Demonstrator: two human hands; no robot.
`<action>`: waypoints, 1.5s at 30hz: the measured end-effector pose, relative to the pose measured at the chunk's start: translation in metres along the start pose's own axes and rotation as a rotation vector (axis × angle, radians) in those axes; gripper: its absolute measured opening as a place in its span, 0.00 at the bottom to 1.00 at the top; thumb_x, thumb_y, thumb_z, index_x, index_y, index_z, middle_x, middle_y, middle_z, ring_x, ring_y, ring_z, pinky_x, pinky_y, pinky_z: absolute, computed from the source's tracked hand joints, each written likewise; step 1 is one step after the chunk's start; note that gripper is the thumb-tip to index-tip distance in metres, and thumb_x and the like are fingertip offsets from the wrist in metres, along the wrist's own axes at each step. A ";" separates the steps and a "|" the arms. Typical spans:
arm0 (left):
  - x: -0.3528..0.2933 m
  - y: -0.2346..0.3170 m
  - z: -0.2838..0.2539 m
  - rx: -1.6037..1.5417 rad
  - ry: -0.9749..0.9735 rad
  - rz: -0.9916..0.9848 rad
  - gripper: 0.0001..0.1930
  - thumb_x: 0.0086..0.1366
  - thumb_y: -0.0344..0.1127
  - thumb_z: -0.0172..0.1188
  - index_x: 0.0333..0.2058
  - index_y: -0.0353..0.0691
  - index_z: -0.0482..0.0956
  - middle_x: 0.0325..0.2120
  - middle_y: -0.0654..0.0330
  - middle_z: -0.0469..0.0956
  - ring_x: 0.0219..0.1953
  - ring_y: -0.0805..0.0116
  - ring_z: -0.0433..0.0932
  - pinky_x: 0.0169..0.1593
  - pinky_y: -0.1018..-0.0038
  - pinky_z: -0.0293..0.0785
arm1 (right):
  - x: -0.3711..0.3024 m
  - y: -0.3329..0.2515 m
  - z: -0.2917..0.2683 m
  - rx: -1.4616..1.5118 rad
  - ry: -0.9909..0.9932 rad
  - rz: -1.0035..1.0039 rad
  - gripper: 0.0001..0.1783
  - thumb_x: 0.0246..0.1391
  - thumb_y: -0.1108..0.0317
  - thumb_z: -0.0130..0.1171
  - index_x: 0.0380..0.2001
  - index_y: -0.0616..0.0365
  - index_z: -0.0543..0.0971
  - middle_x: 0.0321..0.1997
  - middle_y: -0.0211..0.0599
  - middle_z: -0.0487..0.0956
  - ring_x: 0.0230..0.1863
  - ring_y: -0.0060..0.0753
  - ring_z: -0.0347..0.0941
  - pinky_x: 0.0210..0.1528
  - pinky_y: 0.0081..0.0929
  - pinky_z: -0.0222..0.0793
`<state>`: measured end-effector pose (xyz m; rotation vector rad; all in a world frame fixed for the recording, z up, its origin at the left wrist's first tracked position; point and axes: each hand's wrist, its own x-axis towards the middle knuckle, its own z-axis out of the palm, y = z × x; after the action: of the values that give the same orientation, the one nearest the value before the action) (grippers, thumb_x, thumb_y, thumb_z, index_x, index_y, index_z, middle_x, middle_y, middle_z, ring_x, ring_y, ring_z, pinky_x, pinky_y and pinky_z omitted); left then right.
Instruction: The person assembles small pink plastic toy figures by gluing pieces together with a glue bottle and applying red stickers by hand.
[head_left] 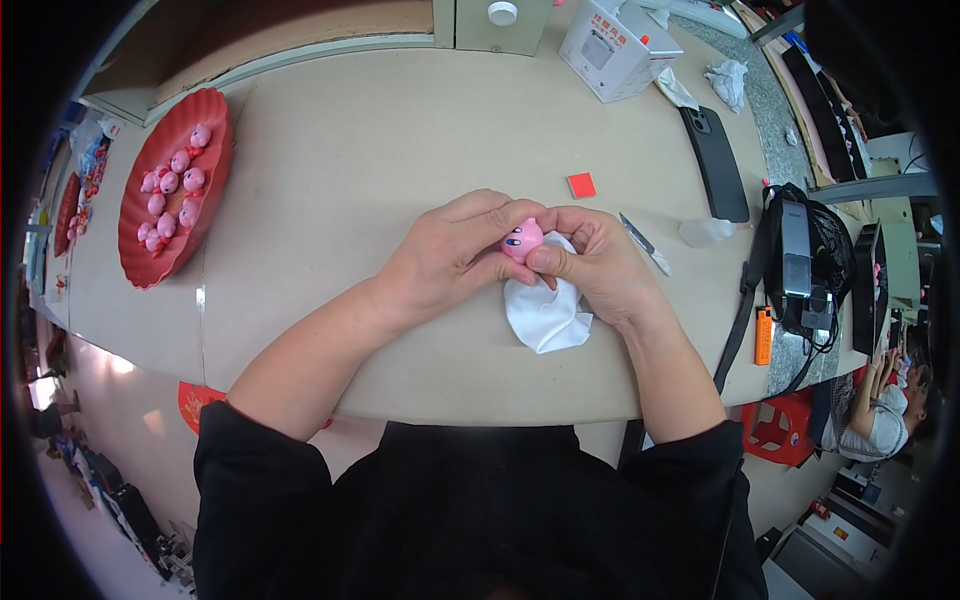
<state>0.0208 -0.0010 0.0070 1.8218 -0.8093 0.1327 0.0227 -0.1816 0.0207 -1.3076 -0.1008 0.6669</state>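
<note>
Between my two hands, over the middle of the table, is a small round pink figurine with dark oval eyes facing up and to the left. My left hand closes around its left side with thumb and fingers. On the other side my right hand pinches the figurine by thumb and forefinger, and also has a white cloth bunched beneath its fingers. The cloth's lower part hangs down toward the tabletop. The figurine's underside is hidden by my fingers.
A red oval dish of similar pink figurines stands at left. Right of my hands are a red square, a slim blade, a small translucent bottle, a dark phone and a black mesh bag. A white box stands farther back.
</note>
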 end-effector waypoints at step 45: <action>-0.004 -0.002 0.005 -0.051 0.046 -0.002 0.20 0.47 0.24 0.62 0.41 0.33 0.69 0.31 0.57 0.69 0.30 0.69 0.72 0.30 0.78 0.73 | -0.012 -0.010 -0.007 -0.190 -0.111 -0.081 0.18 0.47 0.62 0.59 0.36 0.67 0.74 0.28 0.36 0.77 0.29 0.23 0.72 0.32 0.18 0.66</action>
<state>0.0177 -0.0036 0.0017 1.7655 -0.7718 0.1511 0.0205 -0.1947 0.0312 -1.4399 -0.3122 0.6731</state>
